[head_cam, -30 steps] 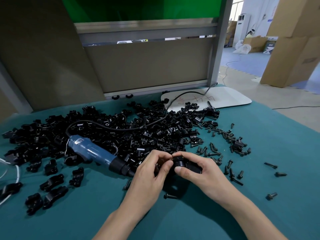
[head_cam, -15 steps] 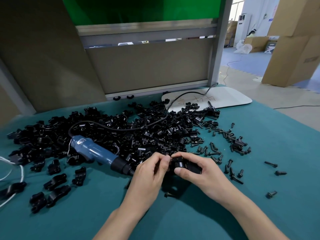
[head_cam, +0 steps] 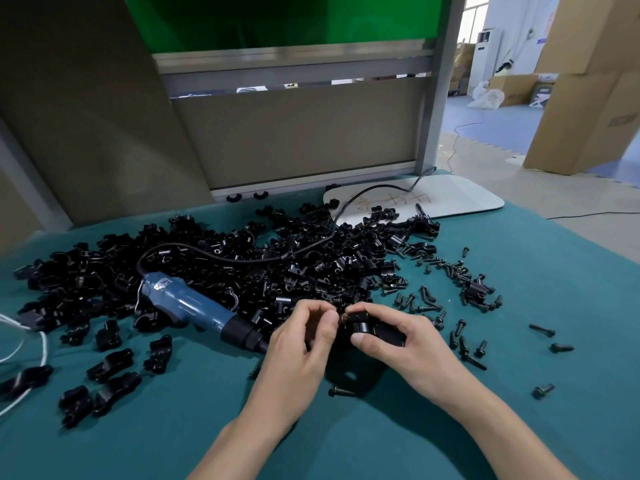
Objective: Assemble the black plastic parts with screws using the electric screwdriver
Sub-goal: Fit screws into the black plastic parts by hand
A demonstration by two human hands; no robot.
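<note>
Beside the electric screwdriver point(head_cam: 194, 308), both hands point(head_cam: 398, 344) pinch a black plastic part point(head_cam: 377, 330).

No legible text; board point(head_cam: 450, 199) scribbles unreadable

teal table cloth point(head_cam: 519, 427) | white board point(head_cam: 460, 199) at far edge; cardboard boxes point(head_cam: 588, 98) on floor, rt

glossy black plastic parts point(head_cam: 214, 271) — matt teal cloth table cover point(head_cam: 519, 393)
</note>
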